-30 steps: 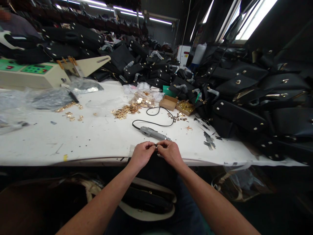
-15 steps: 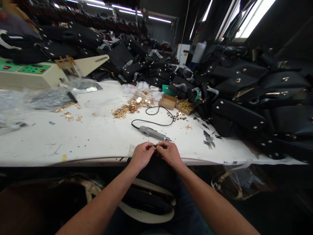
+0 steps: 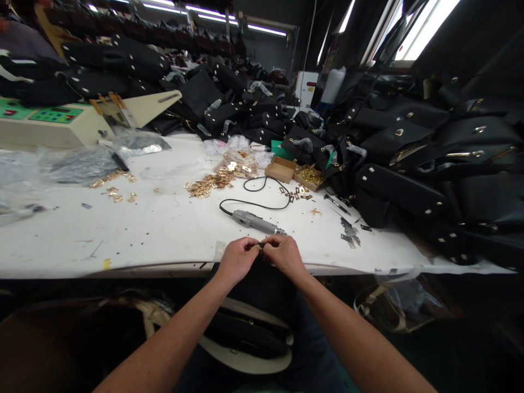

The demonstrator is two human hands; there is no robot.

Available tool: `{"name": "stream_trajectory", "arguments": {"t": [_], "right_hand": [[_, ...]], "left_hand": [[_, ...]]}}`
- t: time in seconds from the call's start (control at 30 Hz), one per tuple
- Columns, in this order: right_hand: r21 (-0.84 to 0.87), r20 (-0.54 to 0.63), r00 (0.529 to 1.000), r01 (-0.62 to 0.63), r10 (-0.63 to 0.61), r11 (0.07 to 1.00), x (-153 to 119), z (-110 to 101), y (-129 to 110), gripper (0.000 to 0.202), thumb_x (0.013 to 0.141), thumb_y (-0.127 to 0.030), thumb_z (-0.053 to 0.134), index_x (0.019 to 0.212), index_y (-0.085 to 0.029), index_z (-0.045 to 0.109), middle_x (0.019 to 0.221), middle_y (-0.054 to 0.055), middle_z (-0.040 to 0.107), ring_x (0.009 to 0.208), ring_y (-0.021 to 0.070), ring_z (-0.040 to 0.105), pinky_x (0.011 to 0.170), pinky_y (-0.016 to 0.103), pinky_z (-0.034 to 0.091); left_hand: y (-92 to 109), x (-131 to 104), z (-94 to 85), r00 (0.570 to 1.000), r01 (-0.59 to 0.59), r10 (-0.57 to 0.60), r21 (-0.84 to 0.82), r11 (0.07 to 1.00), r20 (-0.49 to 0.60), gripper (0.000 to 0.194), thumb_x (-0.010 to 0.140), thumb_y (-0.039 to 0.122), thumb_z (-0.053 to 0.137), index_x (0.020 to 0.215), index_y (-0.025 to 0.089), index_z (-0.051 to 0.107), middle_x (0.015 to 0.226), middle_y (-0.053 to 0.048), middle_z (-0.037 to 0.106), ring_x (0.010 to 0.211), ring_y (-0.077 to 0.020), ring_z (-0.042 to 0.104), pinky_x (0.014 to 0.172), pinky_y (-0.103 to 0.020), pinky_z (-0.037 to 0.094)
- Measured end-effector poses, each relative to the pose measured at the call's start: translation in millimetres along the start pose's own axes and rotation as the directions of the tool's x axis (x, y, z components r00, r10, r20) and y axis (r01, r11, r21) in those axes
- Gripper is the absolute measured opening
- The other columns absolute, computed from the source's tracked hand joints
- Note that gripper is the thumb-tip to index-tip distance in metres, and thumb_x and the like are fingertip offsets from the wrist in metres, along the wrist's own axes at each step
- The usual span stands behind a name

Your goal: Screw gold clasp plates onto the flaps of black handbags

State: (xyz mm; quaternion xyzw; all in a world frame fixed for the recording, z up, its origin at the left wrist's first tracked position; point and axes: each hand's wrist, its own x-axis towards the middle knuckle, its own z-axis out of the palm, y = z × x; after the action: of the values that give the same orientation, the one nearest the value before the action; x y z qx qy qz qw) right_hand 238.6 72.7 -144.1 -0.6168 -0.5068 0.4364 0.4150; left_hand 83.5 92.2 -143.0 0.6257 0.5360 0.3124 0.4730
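A black bag [image 3: 257,292] with a pale-edged opening rests on my lap against the table edge. At its top, my left hand [image 3: 241,257] and my right hand [image 3: 282,254] meet, fingertips pinched together around a small dark piece that is mostly hidden. Both hands have their fingers closed. Just beyond them a grey electric screwdriver [image 3: 256,222] lies on the white table [image 3: 164,229], its black cable looping behind it. Gold metal plates [image 3: 204,186] are heaped farther back, to the left of the cable.
Cardboard boxes [image 3: 280,170], one holding small gold parts, stand at the table's back. Black bags [image 3: 401,191] are piled behind and at right. A beige machine [image 3: 53,128] and plastic bags sit at left. A person [image 3: 28,35] is at the far upper left.
My right hand has shifted very slightly at the pinched spot. The bag and the screwdriver stay in place.
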Motion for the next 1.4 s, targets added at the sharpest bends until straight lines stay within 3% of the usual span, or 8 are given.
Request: {"name": "stream_trajectory", "arguments": {"t": [0.13,0.3,0.57,0.8,1.1,1.4], "right_hand": [[0.090,0.065,0.997,-0.056,0.050,0.994,-0.5,-4.8,1.3,0.024,0.073,-0.023,0.055,0.082,-0.015,0.076,0.060,0.001,0.068,0.054,0.0150,0.063,0.053,0.023,0.050],[0.058,0.086,0.996,-0.019,0.014,0.998,-0.6,-5.8,-1.2,0.024,0.079,-0.035,0.063,0.079,-0.015,0.075,0.060,0.001,0.067,0.055,0.0145,0.062,0.053,0.023,0.050],[0.101,0.111,0.993,-0.044,0.033,0.994,2.4,-6.3,2.9,0.026,0.075,-0.022,0.056,0.089,-0.016,0.077,0.062,0.001,0.068,0.055,0.0145,0.064,0.054,0.024,0.052],[0.187,0.115,0.992,-0.068,0.047,0.980,-0.2,-9.0,-0.9,0.022,0.075,-0.027,0.063,0.086,-0.014,0.076,0.063,0.001,0.068,0.056,0.0143,0.064,0.056,0.024,0.052],[-0.007,0.017,0.999,0.044,-0.044,0.999,-0.3,-8.1,-2.6,0.024,0.078,-0.028,0.063,0.090,-0.016,0.079,0.069,0.003,0.073,0.064,0.0169,0.068,0.058,0.023,0.052],[0.038,0.024,0.999,0.023,-0.024,0.999,-0.6,-5.3,-1.0,0.025,0.081,-0.033,0.062,0.092,-0.016,0.078,0.068,0.003,0.072,0.060,0.0164,0.069,0.057,0.024,0.054]], "left_hand": [[-0.9,0.3,0.0,1.000,0.000,0.001,-0.011,1.000,0.009,0.022,0.079,0.034,0.059,0.085,0.019,0.075,0.079,-0.003,0.076,0.074,-0.0198,0.068,0.067,-0.028,0.049],[-0.3,-0.3,-1.0,1.000,0.003,-0.003,-0.008,1.000,0.002,0.024,0.080,0.036,0.059,0.085,0.019,0.075,0.079,-0.003,0.076,0.074,-0.0207,0.068,0.067,-0.029,0.050],[0.2,-0.2,-1.3,1.000,-0.004,0.004,-0.010,1.000,0.001,0.023,0.078,0.036,0.060,0.085,0.019,0.075,0.079,-0.003,0.076,0.074,-0.0204,0.067,0.067,-0.029,0.049],[-0.3,-0.4,-2.3,1.000,-0.005,0.005,-0.001,1.000,-0.004,0.024,0.079,0.037,0.061,0.088,0.020,0.076,0.081,-0.003,0.076,0.075,-0.0207,0.068,0.067,-0.029,0.048],[3.7,2.1,-6.7,1.000,-0.022,0.022,-0.017,1.000,0.017,0.023,0.079,0.037,0.063,0.088,0.021,0.077,0.082,-0.001,0.077,0.078,-0.0205,0.069,0.074,-0.030,0.051],[16.5,3.1,-10.9,0.998,0.028,-0.029,0.020,0.999,0.051,0.025,0.077,0.037,0.064,0.088,0.020,0.078,0.075,-0.002,0.075,0.073,-0.0212,0.068,0.068,-0.029,0.051]]}}
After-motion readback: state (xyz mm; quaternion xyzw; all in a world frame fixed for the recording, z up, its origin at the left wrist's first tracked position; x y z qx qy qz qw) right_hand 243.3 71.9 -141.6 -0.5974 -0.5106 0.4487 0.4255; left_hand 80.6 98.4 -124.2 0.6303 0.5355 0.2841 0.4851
